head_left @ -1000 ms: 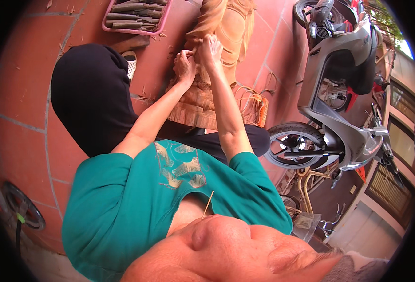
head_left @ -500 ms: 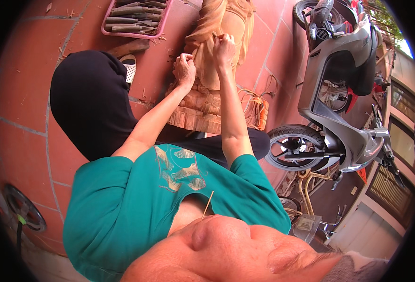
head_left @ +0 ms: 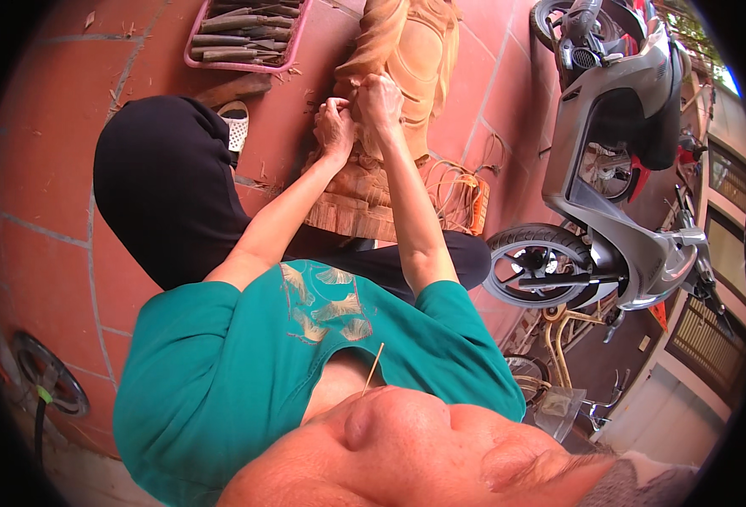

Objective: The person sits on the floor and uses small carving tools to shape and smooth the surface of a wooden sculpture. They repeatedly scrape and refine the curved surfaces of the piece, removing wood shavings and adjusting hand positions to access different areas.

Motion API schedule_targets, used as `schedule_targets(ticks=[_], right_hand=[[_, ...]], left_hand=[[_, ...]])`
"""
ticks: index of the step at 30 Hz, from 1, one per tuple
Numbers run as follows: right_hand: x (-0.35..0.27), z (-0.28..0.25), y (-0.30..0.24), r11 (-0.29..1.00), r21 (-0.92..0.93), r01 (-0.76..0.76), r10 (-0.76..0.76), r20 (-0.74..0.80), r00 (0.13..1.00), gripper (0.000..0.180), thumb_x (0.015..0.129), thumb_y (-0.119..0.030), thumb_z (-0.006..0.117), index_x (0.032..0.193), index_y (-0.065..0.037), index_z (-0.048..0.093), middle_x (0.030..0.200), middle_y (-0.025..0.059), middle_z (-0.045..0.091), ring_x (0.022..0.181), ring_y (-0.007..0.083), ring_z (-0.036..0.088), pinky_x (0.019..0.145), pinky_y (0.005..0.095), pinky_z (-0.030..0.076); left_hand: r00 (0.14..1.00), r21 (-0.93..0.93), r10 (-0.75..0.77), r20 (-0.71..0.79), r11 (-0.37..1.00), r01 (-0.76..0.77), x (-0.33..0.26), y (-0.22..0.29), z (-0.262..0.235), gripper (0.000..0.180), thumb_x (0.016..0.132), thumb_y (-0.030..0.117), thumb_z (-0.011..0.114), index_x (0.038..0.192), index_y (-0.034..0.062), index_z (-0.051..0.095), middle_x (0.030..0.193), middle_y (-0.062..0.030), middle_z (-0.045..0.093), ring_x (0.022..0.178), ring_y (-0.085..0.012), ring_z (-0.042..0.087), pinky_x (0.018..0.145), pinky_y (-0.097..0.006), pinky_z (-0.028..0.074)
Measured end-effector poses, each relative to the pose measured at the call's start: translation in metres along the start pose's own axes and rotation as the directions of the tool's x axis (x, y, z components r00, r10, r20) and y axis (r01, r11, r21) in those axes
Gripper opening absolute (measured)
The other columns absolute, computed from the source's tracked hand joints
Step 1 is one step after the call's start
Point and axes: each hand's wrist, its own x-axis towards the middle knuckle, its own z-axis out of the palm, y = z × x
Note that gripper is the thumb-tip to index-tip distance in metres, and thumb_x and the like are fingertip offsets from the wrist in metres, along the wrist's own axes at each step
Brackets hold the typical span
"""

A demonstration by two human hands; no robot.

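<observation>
Shirt: teal-green, short-sleeved, pale fan motifs on the chest [head_left: 195,363]; nearest the camera.
Trousers: dark cloth [head_left: 157,182], legs spread either side of the carving's base.
Left hand: bare left hand [head_left: 335,135], at the carving's left edge; grip bent inward, cannot tell whether it pinches anything.
Right hand: bare right hand [head_left: 379,101], over the folds just beside the left; grip curled, contents hidden, cannot tell whether a tool is inside.
Carving: large orange-brown wooden carving with draped folds and a rough-cut base [head_left: 419,63]; on the floor between the legs, base toward the person, far end beyond the upper rim of the view.
Handling: judged heavy, stiff, dry rather than slippery; thin fold edges likely chip first.
Hold: blocky base and thick body seem soundest.
Left margin: white perforated shoe [head_left: 237,127]; farther up, pink plastic tray [head_left: 242,66] of slim dark-and-brown hand tools [head_left: 237,40]. These limit leftward movement.
Right margin: orange object with looped cord [head_left: 479,205] just beside the base; a possible snag.
Floor: red tile with pale joints [head_left: 43,169], scattered shavings; more room appears between carving and motorbike.
Far right: grey motorbike [head_left: 643,266], well apart from the hands.
</observation>
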Motion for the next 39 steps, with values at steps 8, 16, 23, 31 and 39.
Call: schedule_targets(ticks=[8, 16, 23, 31, 39], right_hand=[[0.04, -0.008, 0.025, 0.995, -0.066, -0.07, 0.055, -0.208, 0.977, 0.011, 0.078, -0.011, 0.063, 0.076, 0.0, 0.067, 0.088, 0.0199, 0.062, 0.08, 0.0369, 0.064, 0.07, 0.0435, 0.052], [0.018, 0.011, 0.015, 0.995, -0.02, 0.102, -0.102, 0.026, 0.994, 0.01, 0.078, -0.011, 0.062, 0.077, -0.003, 0.069, 0.086, 0.0177, 0.067, 0.08, 0.0361, 0.067, 0.069, 0.0447, 0.052], [0.039, 0.003, 0.034, 0.966, 0.239, -0.102, 0.176, -0.312, 0.934, 0.011, 0.079, -0.014, 0.069, 0.076, -0.003, 0.069, 0.079, 0.0193, 0.064, 0.073, 0.0326, 0.064, 0.068, 0.0401, 0.049], [0.009, 0.012, 0.011, 0.966, 0.257, -0.017, 0.043, -0.094, 0.995, 0.007, 0.076, -0.012, 0.07, 0.078, -0.006, 0.072, 0.08, 0.0151, 0.066, 0.074, 0.0314, 0.066, 0.069, 0.0403, 0.051], [0.04, 0.011, 0.044, 0.976, 0.202, -0.082, 0.153, -0.364, 0.919, 0.009, 0.079, -0.011, 0.068, 0.078, -0.002, 0.068, 0.078, 0.0172, 0.062, 0.07, 0.0329, 0.061, 0.065, 0.0425, 0.048]], left_hand=[[1.0, -0.015, -0.002, 0.014, 1.0, 0.002, -0.004, 0.002, 0.003, 0.013, 0.089, 0.017, 0.052, 0.1, 0.0135, 0.057, 0.102, -0.009, 0.06, 0.099, -0.0313, 0.056, 0.083, -0.048, 0.046], [1.0, -0.026, 0.015, 0.013, 1.0, -0.015, -0.006, 0.0, 0.002, 0.014, 0.088, 0.018, 0.052, 0.1, 0.0131, 0.057, 0.103, -0.0099, 0.06, 0.101, -0.0324, 0.056, 0.085, -0.048, 0.045], [1.0, 0.005, -0.023, 0.02, 1.0, 0.022, -0.003, 0.0, 0.003, 0.014, 0.088, 0.018, 0.052, 0.101, 0.0147, 0.057, 0.103, -0.0096, 0.06, 0.102, -0.0325, 0.057, 0.084, -0.049, 0.047], [1.0, 0.02, -0.005, -0.025, 1.0, 0.005, -0.001, 0.0, 0.001, 0.014, 0.088, 0.017, 0.054, 0.101, 0.0149, 0.057, 0.103, -0.0091, 0.061, 0.101, -0.0319, 0.057, 0.083, -0.048, 0.047], [1.0, -0.022, 0.008, 0.024, 1.0, -0.008, -0.007, -0.001, 0.006, 0.013, 0.088, 0.017, 0.054, 0.101, 0.0145, 0.057, 0.103, -0.0091, 0.061, 0.1, -0.032, 0.057, 0.083, -0.047, 0.047]])
